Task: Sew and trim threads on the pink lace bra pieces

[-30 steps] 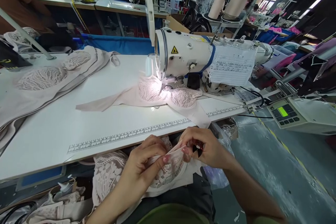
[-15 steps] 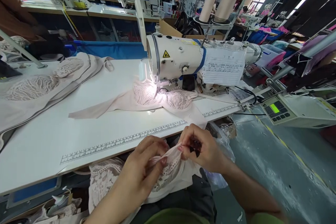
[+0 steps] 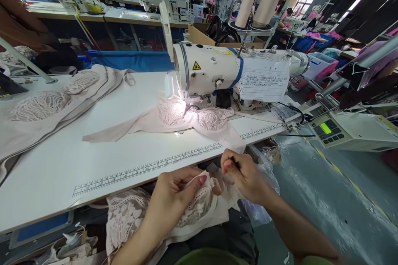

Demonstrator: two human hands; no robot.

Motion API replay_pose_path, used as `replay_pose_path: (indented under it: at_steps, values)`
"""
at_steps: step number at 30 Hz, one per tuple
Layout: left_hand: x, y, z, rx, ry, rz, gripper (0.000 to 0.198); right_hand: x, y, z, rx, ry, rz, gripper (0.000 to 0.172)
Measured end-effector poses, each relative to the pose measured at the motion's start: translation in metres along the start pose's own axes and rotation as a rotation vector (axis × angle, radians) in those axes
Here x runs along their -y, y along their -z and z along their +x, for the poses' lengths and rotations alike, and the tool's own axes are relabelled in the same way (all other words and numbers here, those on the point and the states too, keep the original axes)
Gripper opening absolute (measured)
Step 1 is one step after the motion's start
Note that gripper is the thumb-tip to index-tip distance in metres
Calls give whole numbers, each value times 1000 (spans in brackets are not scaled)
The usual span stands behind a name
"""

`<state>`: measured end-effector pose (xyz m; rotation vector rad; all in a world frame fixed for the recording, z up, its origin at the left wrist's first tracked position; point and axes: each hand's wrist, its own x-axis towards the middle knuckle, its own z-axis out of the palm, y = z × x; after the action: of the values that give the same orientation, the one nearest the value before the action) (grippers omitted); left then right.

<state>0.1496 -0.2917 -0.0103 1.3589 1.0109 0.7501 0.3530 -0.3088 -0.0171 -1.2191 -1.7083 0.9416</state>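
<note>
In my lap, below the table's front edge, my left hand [image 3: 174,196] pinches the upper edge of a pale pink lace bra piece [image 3: 199,207] between thumb and fingers. Just to its right, my right hand [image 3: 245,174] is closed around a small dark tool, likely thread snips, whose tip shows by the fingers. The two hands are a little apart. Another lace bra [image 3: 186,116] lies under the needle of the white sewing machine [image 3: 217,70], lit by its lamp.
A white sewing table [image 3: 93,153] with printed rulers spans the view. A stack of lace bras [image 3: 46,99] lies at the far left. A control box [image 3: 342,130] with a green display stands at right. Thread cones [image 3: 264,0] and further machines stand behind.
My right hand has let go of the fabric edge and pulled away to the right with the tool. My left hand keeps its pinch on the lace piece.
</note>
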Motion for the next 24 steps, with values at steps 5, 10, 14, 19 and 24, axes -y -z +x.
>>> replay_pose_path:
  at_steps: [5,10,14,19,24]
  values:
    - [4,3,5,40,-41,-28,25,4,1,5,180,-59,29,50]
    - [8,6,9,107,-55,-34,24,5,-7,9,237,-99,217,30]
    - [9,7,7,93,-48,2,24,3,-13,10,202,-80,283,26]
    - [9,7,6,60,-39,20,26,1,-17,10,127,-71,275,28]
    - [9,8,7,-48,-55,22,24,-10,-13,-5,-55,40,183,44]
